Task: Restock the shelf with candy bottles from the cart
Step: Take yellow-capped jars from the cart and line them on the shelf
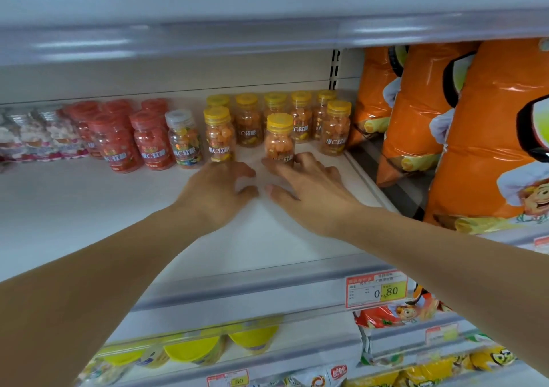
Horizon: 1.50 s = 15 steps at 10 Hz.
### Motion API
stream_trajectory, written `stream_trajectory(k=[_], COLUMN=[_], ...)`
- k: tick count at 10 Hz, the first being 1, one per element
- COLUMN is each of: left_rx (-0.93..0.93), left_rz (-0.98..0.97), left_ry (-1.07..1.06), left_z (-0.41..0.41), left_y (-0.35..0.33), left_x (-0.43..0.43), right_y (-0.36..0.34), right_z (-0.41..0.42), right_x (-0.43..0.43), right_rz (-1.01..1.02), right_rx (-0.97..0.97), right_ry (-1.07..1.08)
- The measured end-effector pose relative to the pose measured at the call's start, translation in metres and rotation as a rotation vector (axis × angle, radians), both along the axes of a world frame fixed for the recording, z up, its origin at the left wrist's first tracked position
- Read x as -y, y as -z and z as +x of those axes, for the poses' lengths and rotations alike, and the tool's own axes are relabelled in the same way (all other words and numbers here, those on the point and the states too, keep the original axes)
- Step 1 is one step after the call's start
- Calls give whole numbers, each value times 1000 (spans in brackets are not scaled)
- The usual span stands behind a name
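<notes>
Head view of a white shelf (89,208) holding candy bottles. We see both bare forearms reaching in from below, the hands lying close together over the shelf's right half. The right hand (309,184) lies palm down with its fingers stretched forward and nearly straight. Their tips meet the base of the front bottle (279,140), an upright clear bottle of orange candy with a yellow cap. The thumb stays apart from it, so we read this hand as open and touching rather than gripping. The left hand (217,190) holds nothing: its fingers are loosely curled just below a second yellow-capped bottle (218,137), and we cannot tell whether they touch it. Behind these two stand the other yellow-capped bottles (276,110) in a row along the back, with one more (337,128) set forward at the right end. To the left we note a white-capped bottle (184,140) of mixed colours, then red-capped bottles (151,143), then pink packets (35,137). Orange snack bags (481,137) fill the neighbouring bay on the right. A red-and-yellow price tag (375,290) sits on the shelf's front rail, and yellow packages (193,351) lie on the shelf below.
</notes>
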<state>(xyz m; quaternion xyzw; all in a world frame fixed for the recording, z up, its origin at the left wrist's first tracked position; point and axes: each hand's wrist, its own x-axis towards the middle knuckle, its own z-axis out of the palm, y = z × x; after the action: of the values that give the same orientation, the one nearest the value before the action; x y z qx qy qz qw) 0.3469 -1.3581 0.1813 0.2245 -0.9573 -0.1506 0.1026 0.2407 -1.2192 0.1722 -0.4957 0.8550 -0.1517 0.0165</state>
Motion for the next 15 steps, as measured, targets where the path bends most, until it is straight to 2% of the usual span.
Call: stream_trajectory(k=[1, 2, 3, 9, 15], left_rx=[144, 183, 167, 135, 164], left_rz=[-29, -35, -62, -90, -132], left_ry=[104, 140, 139, 147, 120], left_z=[6, 9, 10, 12, 11], left_y=[7, 14, 18, 18, 11], left_x=[2, 4, 5, 2, -3], right_y=[2, 6, 8, 11, 3], right_z=[-4, -12, -23, -35, -44], right_x=[5, 4, 6, 8, 12], right_rz=[42, 77, 106, 84, 96], right_rx=[-37, -56, -38, -151, -73], right_ry=[47, 132, 210, 232, 233])
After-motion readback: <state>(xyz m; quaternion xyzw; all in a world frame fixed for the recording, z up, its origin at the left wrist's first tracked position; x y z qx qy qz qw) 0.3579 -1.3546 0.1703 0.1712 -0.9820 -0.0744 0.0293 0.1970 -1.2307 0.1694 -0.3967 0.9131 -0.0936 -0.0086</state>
